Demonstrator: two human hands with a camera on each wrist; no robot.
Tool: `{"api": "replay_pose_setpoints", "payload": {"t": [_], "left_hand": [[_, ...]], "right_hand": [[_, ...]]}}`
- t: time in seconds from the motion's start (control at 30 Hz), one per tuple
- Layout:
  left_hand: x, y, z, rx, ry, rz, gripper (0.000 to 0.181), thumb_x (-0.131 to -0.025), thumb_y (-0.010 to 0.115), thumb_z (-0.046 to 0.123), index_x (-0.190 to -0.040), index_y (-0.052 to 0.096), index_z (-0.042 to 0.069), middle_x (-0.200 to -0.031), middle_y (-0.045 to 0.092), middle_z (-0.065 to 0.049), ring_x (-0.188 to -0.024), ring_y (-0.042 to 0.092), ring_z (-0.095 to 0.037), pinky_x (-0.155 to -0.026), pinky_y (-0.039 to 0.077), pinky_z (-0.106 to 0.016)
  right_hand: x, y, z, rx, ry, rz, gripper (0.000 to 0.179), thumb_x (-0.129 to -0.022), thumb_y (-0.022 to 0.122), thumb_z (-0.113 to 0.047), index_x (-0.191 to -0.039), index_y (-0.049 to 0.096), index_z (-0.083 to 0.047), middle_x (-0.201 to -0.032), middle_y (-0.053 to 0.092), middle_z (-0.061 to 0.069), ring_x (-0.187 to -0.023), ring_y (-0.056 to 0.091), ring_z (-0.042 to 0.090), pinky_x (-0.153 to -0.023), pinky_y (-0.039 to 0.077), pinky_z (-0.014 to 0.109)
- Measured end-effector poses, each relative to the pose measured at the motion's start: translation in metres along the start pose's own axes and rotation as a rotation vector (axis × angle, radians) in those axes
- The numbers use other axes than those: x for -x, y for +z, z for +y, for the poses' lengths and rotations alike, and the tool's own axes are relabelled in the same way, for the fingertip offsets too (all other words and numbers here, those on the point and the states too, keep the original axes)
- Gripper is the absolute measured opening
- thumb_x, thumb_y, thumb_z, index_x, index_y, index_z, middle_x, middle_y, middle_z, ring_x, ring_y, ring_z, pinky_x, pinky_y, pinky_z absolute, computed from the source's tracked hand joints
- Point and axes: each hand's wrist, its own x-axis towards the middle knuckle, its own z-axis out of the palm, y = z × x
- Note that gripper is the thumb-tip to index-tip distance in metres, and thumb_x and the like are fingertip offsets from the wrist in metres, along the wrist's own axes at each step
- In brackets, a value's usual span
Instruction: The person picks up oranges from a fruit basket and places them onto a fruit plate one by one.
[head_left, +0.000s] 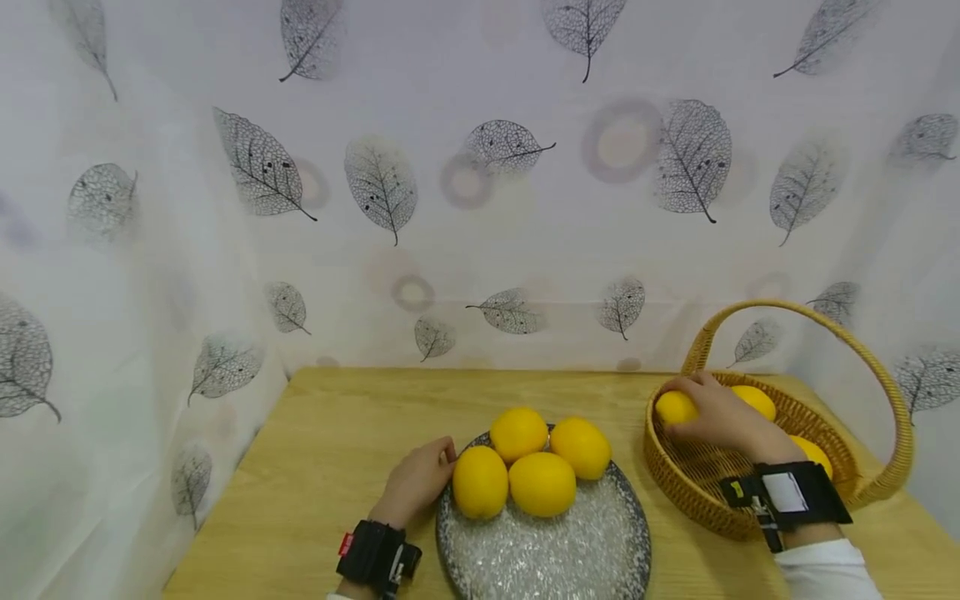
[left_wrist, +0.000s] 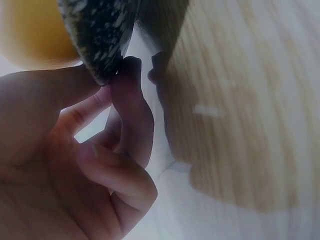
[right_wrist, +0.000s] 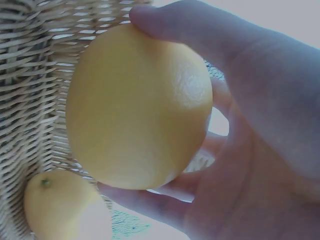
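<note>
In the head view my right hand (head_left: pixel 716 417) is inside the wicker basket (head_left: pixel 686 497), holding a yellow-skinned orange (head_left: pixel 675 407) by the basket's left wall. The right wrist view shows thumb and fingers curled around this orange (right_wrist: pixel 137 107). Another orange (right_wrist: pixel 65 205) with a small green stem end lies below it. My left hand (head_left: pixel 416 482) is at the left edge of a round speckled plate (head_left: pixel 547 550). Up close in the left wrist view, thumb and forefinger pinch the plate's dark rim (left_wrist: pixel 100 40). Several oranges (head_left: pixel 543 485) sit grouped on the plate's far half.
Two more oranges, one at the back (head_left: pixel 756 402) and one at the right (head_left: pixel 813 454), lie in the basket. Its tall arched handle (head_left: pixel 862 350) rises over the right side. A leaf-patterned curtain (head_left: pixel 450 275) stands behind the wooden table (head_left: pixel 337 417).
</note>
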Motion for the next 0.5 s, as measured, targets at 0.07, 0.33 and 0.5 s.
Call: {"api": "replay_pose_setpoints", "payload": {"t": [0.07,0.33,0.5], "left_hand": [[0.000,-0.001,0.001,-0.002,0.001,0.004,0.012,-0.095,0.056,0.022,-0.088,0.060,0.013,-0.064,0.048,-0.002,-0.053,0.041,-0.015,-0.048,0.029,-0.026],[0.001,0.000,-0.001,0.001,0.004,-0.010,0.010,-0.094,0.057,0.021,-0.089,0.060,0.013,-0.065,0.051,-0.004,-0.053,0.042,-0.016,-0.048,0.030,-0.027],[0.000,-0.003,-0.001,0.011,0.011,0.012,0.010,-0.094,0.057,0.021,-0.088,0.060,0.012,-0.064,0.051,-0.003,-0.052,0.042,-0.015,-0.047,0.030,-0.026]], "right_hand": [[0.000,-0.002,-0.004,0.008,-0.004,0.011,0.063,-0.076,0.076,-0.031,-0.129,0.056,-0.003,-0.122,0.048,0.034,-0.088,0.058,0.037,-0.067,0.050,0.048],[0.011,-0.009,-0.024,0.024,-0.047,0.067,0.063,-0.076,0.077,-0.028,-0.130,0.055,-0.002,-0.119,0.049,0.032,-0.083,0.059,0.033,-0.065,0.052,0.046],[0.018,-0.014,-0.041,-0.006,-0.112,0.112,0.061,-0.076,0.078,-0.029,-0.129,0.056,-0.007,-0.124,0.048,0.030,-0.090,0.061,0.036,-0.069,0.054,0.050]]}}
